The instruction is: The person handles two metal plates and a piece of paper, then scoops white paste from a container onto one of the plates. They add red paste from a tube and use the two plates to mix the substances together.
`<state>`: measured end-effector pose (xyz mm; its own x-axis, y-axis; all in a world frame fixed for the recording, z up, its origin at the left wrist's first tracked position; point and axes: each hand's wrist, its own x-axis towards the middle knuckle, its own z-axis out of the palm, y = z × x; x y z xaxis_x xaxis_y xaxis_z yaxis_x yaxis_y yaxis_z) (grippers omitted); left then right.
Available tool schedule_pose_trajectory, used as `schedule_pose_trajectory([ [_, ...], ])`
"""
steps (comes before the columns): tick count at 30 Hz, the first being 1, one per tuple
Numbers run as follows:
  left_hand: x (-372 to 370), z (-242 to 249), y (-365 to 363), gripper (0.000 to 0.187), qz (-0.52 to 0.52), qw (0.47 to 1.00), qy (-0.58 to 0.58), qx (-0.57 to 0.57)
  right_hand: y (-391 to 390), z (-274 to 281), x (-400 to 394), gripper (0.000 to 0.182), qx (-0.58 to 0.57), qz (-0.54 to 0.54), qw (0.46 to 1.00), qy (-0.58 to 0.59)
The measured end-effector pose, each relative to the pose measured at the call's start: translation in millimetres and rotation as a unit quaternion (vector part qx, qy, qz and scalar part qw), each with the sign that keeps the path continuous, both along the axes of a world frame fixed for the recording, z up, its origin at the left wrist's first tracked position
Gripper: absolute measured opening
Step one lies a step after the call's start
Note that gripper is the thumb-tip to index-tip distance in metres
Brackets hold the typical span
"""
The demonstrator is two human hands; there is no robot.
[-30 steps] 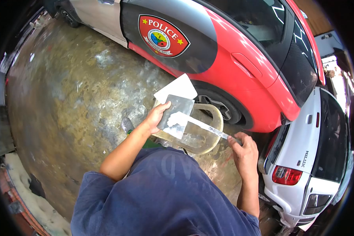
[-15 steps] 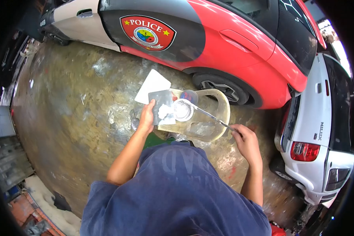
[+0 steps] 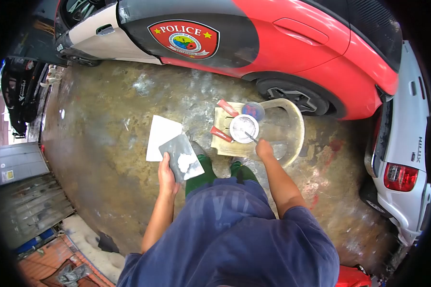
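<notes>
A person's right hand, fingers clamped on a putty knife, is dipping into a filler can while the left hand is gripping a loaded mixing board, likely needing careful scooping next.

A single head-worn fisheye camera looks steeply down past the person's blue shirt at the stained concrete floor, fairly near, the red police car ahead.

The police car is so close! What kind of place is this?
Probably a car body repair yard: a red police car and white pickup park on stained concrete, and the left hand holds a putty-smeared board.
</notes>
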<state>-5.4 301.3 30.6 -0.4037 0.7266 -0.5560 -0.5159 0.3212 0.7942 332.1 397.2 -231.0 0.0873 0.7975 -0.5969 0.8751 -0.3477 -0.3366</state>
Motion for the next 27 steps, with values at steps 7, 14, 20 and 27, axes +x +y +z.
schedule_pose_trajectory([
  [7, -17, 18, -37, 0.049, 0.062, 0.998, 0.016, -0.019, 19, -47, -42, 0.031, -0.023, -0.052, 0.998, 0.027],
  [14, -25, 15, -44, 0.049, 0.077, 0.996, 0.012, -0.036, 14, -71, -57, 0.03, 0.004, -0.078, 0.993, 0.09],
  [20, -10, 13, -16, 0.051, 0.052, 0.998, -0.007, -0.021, -24, -92, -18, 0.026, 0.055, -0.152, 0.966, 0.203],
  [27, -3, -37, 22, 0.047, -0.021, 0.999, 0.014, -0.02, -40, -31, 38, 0.031, 0.034, -0.131, 0.963, 0.232],
])
